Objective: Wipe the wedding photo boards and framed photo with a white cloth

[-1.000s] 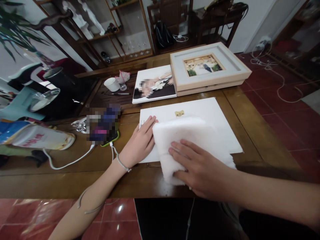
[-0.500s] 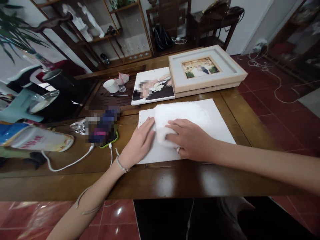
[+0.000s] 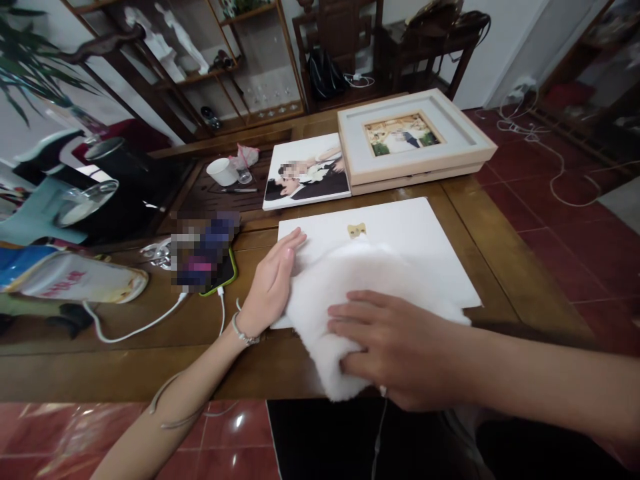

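Head view: we see the left hand (image 3: pixel 273 287) at the left edge of a flat white rectangular panel (image 3: pixel 400 223), fingers extended, close together. We have the right hand (image 3: pixel 395 340) on a fluffy white cloth (image 3: pixel 320 303), fingers slightly spread; we can't tell if it pinches. Cloth covers the panel's near part, reaching past its near edge over the glossy brown wooden table (image 3: pixel 240 367). Small gold-coloured plate (image 3: pixel 357 231) shows on the panel, just beyond the cloth.

White cloth (image 3: pixel 320 300); white board (image 3: pixel 430 260); seemingly yellowish bracket (image 3: pixel 357 231)
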The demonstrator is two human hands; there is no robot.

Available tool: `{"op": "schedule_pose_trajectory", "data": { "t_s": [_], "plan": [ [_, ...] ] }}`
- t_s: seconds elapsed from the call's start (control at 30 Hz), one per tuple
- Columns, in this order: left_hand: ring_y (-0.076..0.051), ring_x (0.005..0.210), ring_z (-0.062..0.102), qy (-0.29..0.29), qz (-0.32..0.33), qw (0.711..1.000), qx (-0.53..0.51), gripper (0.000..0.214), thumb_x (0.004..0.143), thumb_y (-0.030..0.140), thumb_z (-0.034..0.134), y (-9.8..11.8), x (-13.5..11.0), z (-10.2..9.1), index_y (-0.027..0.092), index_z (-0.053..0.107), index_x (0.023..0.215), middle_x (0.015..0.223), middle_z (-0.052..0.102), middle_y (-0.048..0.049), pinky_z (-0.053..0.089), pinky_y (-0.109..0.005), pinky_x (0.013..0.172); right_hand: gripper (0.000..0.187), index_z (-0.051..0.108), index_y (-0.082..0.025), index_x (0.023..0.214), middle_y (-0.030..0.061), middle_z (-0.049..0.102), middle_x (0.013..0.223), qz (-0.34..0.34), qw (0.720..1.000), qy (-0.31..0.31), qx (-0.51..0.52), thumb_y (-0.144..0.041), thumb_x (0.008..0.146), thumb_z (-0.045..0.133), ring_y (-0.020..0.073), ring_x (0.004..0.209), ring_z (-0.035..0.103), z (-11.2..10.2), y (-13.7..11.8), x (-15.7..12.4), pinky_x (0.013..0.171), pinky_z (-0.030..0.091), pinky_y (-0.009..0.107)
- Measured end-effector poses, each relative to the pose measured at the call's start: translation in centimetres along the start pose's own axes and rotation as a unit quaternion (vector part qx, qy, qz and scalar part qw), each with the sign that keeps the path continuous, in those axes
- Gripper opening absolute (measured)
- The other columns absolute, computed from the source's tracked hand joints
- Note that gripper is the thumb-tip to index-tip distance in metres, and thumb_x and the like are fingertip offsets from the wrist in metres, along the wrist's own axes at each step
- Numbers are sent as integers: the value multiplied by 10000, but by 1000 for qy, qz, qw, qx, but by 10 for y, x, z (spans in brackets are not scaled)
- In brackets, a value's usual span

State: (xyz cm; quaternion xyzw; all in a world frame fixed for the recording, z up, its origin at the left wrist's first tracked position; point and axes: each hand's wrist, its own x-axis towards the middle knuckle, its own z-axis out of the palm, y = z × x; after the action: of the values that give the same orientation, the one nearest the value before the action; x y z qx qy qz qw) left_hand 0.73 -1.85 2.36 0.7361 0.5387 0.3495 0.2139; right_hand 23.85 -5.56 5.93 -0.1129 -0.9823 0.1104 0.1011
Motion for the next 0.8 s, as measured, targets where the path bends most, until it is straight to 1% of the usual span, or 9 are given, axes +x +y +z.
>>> {"op": "schedule_pose_trajectory", "data": {
  "t_s": [0.1, 0.2, 0.3, 0.4, 0.47, 0.57, 0.63, 0.7, 0.8],
  "plan": [
    [-235, 1344, 457, -42, 19, 998, 44, 454, 1005, 385, 318, -2, -1, 1, 128, 597, 1255, 1412, 523, -146, 314, -481, 1154, 225, 661, -189, 925, 141, 644, 1218, 71, 997, 9, -19, -173, 706, 614, 296, 1155, 560, -8, 17, -22, 1003, 409, 468],
    [-277, 1386, 396, -82, 27, 991, 100, 412, 976, 360, 409, -4, -2, 3, 138, 574, 1282, 1445, 484, -156, 293, -553, 1145, 252, 659, -171, 930, 179, 609, 1272, 148, 986, 30, -65, -111, 704, 564, 314, 1166, 559, -14, 50, -42, 947, 453, 477],
    [-295, 1407, 357, -98, 36, 987, 123, 392, 961, 334, 444, -6, -3, 3, 169, 555, 1299, 1467, 455, -150, 285, -591, 1133, 230, 633, -187, 869, 151, 658, 1167, 212, 970, 60, -104, -76, 715, 503, 304, 1132, 580, -20, 83, -54, 873, 496, 455],
    [-298, 1407, 356, -103, 47, 985, 132, 392, 958, 318, 453, -7, -4, 3, 177, 537, 1314, 1471, 448, -151, 299, -597, 1123, 221, 626, -186, 847, 151, 674, 1087, 242, 960, 82, -117, -75, 741, 466, 321, 1117, 584, -19, 94, -57, 838, 511, 465],
    [-301, 1410, 349, -105, 52, 983, 140, 397, 958, 311, 453, -8, -4, 2, 173, 527, 1323, 1475, 441, -154, 299, -601, 1122, 223, 643, -159, 874, 191, 651, 1140, 240, 959, 96, -111, -94, 743, 475, 351, 1133, 571, -12, 84, -56, 864, 501, 506],
    [-297, 1416, 339, -110, 55, 981, 152, 405, 961, 303, 444, -8, -4, 2, 162, 514, 1334, 1480, 432, -160, 297, -591, 1127, 258, 661, -132, 908, 229, 608, 1222, 191, 970, 117, -93, -104, 693, 522, 369, 1166, 545, 4, 46, -53, 925, 481, 533],
    [-295, 1418, 334, -116, 56, 979, 160, 411, 963, 299, 438, -8, -4, 2, 152, 505, 1342, 1480, 429, -164, 297, -587, 1129, 219, 661, -165, 857, 204, 588, 1273, 127, 981, 123, -75, -123, 676, 547, 359, 1225, 504, 14, 17, -52, 1004, 446, 515],
    [-297, 1420, 328, -120, 58, 977, 167, 417, 964, 297, 436, -8, -4, 1, 146, 497, 1348, 1482, 426, -165, 300, -587, 1128, 129, 652, -218, 783, 153, 605, 1265, 67, 989, 103, -80, -157, 718, 559, 324, 1238, 507, 18, -5, -50, 1081, 396, 468],
    [-299, 1422, 324, -123, 62, 975, 172, 417, 965, 296, 430, -8, -4, 1, 147, 491, 1351, 1482, 425, -165, 307, -587, 1123, 104, 655, -258, 773, 110, 622, 1252, 41, 993, 52, -100, -210, 771, 563, 294, 1226, 530, 15, -12, -46, 1110, 374, 429]
  ]
}}
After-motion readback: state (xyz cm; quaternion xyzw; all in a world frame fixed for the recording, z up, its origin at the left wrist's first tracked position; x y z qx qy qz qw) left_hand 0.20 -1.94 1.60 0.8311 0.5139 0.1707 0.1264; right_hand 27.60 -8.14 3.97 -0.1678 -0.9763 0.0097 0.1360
